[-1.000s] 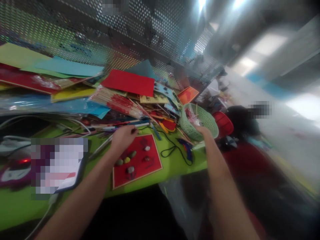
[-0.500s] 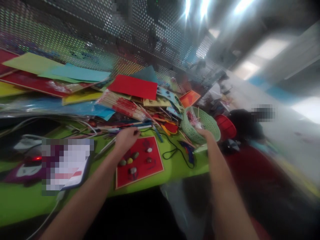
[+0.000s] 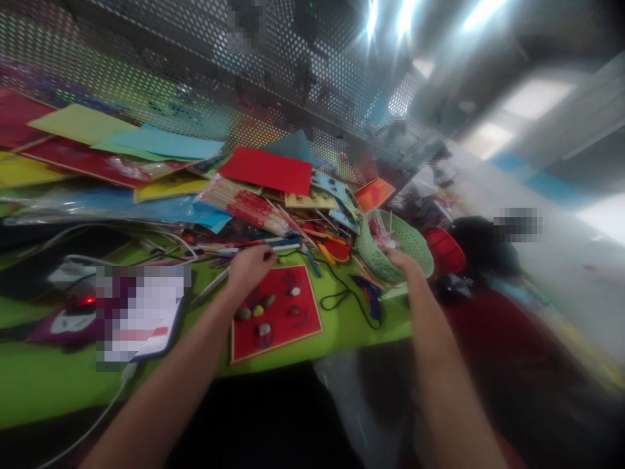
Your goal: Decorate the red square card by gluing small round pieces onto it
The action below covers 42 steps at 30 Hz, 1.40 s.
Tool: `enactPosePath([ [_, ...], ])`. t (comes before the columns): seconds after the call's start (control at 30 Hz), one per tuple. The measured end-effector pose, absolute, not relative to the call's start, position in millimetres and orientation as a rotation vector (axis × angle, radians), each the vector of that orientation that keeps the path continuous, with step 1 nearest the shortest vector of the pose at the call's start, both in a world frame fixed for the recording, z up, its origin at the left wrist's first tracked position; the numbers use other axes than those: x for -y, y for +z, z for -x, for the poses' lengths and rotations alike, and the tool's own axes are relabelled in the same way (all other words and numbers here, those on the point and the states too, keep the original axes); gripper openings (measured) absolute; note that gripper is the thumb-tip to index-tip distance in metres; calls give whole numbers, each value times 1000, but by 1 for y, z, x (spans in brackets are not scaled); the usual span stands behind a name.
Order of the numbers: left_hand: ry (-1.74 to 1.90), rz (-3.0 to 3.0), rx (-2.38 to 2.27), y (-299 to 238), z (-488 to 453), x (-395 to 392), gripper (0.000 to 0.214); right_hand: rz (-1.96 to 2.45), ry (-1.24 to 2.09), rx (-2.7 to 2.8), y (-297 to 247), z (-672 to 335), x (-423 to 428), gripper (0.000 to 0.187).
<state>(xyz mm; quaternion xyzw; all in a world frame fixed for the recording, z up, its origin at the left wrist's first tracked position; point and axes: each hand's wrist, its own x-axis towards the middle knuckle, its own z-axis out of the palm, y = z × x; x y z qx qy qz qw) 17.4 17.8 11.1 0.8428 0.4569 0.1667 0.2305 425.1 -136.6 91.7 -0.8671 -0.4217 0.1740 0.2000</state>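
My left hand (image 3: pixel 252 266) is closed above the upper left edge of a red square board (image 3: pixel 278 342). Something small and dark shows at its fingertips, too blurred to name. On the board lie several small stones, among them a yellowish one (image 3: pixel 258 311), a white one (image 3: pixel 294 292) and a grey one (image 3: pixel 263 329). Over the near rim of a light green plastic basket (image 3: pixel 414 244) reaches my right hand (image 3: pixel 403 262), and its fingers are mostly hidden inside. Clear plastic packaging (image 3: pixel 378 229) and thin sticks are in that basket.
A tablet-like screen (image 3: pixel 146 319) lies on the green tabletop (image 3: pixel 53 391) at left. A glue gun (image 3: pixel 368 296) with a looping black cord lies before the basket. Bundled sticks (image 3: pixel 249 205) and coloured sheets (image 3: pixel 268 168) pile up behind. A red basket (image 3: pixel 442 251) stands at right.
The view has shifted slightly, so the scene sits a little further right. My right hand reaches slightly deeper into the green basket. My left hand stays closed over the board's edge.
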Motion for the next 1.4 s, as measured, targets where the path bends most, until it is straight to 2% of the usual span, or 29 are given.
enactPosePath([
  [0.2,527,-2278,-1253,9,-14,-21,33,2282,530,888,92,-426,144,14],
  [0.37,619,-2193,-1318,8,-14,-25,31,2066,460,732,112,-423,142,28],
  [0.5,729,-2085,-1317,5,-11,-31,30,1878,461,762,138,-405,119,35],
  [0.6,781,-2035,-1344,5,-8,-34,29,1608,607,959,143,-364,89,45],
  [0.67,793,-2029,-1380,7,-7,-34,29,1581,669,1105,134,-325,68,44],
  [0.83,736,-2127,-1333,8,-3,-32,27,1603,762,1556,80,-233,18,28],
  [0.93,681,-2281,-1242,6,-1,-31,27,1641,661,1802,48,-202,-3,25],
  [1.03,661,-2361,-1285,4,1,-30,30,1626,395,2003,24,-188,-12,27],
  [1.17,634,-2386,-1324,2,1,-28,31,1542,291,2039,7,-186,-11,30],
  [1.4,591,-2397,-1297,3,1,-28,31,1489,589,1843,8,-203,-6,34],
])
